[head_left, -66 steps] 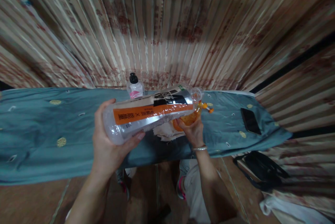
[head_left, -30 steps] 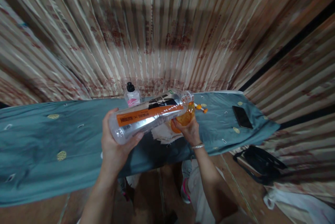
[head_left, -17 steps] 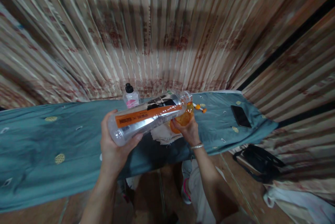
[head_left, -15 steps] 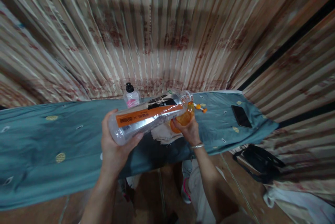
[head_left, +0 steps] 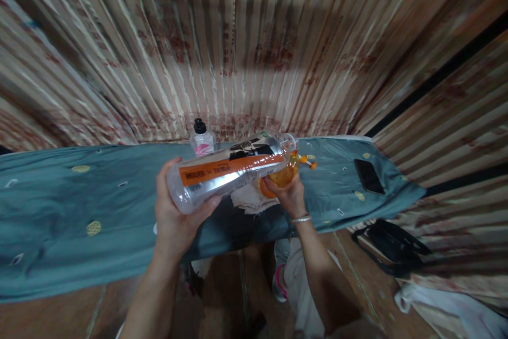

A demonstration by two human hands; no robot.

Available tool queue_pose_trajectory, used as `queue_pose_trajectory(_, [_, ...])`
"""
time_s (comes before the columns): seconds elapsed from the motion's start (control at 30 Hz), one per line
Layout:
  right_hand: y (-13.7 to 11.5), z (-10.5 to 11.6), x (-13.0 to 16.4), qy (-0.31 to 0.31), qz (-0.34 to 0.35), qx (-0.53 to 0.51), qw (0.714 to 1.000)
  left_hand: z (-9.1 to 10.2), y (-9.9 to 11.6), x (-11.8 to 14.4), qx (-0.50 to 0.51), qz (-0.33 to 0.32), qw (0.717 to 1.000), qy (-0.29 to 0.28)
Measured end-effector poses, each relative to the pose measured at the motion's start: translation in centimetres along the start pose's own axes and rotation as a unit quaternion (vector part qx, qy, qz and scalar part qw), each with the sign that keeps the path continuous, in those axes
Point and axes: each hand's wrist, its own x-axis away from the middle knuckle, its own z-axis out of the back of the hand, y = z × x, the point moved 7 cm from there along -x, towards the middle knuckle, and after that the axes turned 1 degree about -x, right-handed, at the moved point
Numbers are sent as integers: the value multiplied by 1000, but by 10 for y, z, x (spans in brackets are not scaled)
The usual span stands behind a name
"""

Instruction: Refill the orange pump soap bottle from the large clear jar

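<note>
My left hand (head_left: 177, 212) is wrapped round the base of a large clear plastic bottle (head_left: 234, 162) with an orange and silver label. The bottle lies tilted, its uncapped neck pointing right, over a smaller amber container (head_left: 286, 172). My right hand (head_left: 288, 191), with a bracelet at the wrist, grips that amber container; its mouth is partly hidden behind the bottle's neck. Under them a whitish cloth (head_left: 248, 200) lies on the table. Just right of the container is a small orange and white piece (head_left: 308, 162); I cannot tell its kind.
A clear squeeze bottle with a black cap (head_left: 203, 140) stands at the back of the cloth-covered table (head_left: 51, 212). A dark phone (head_left: 369, 175) lies at the right. On the floor are a black bag (head_left: 391, 244) and white fabric (head_left: 448, 310). Pleated curtains (head_left: 254, 37) hang behind.
The view has shifted slightly. Both hands keep their holds, and the large bottle stays tilted over the amber container at nearly the same angle.
</note>
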Motion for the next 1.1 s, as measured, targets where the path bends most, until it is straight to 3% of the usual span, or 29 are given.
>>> queue_pose_trajectory(0.23, [2, -1, -1, -5, -3, -13, 1000, 0, -5, 0, 13, 9, 1000, -1])
queue_pose_trajectory(1.1, [1, 4, 0, 22, 4, 31, 999, -2, 12, 0, 2, 1, 1000, -5])
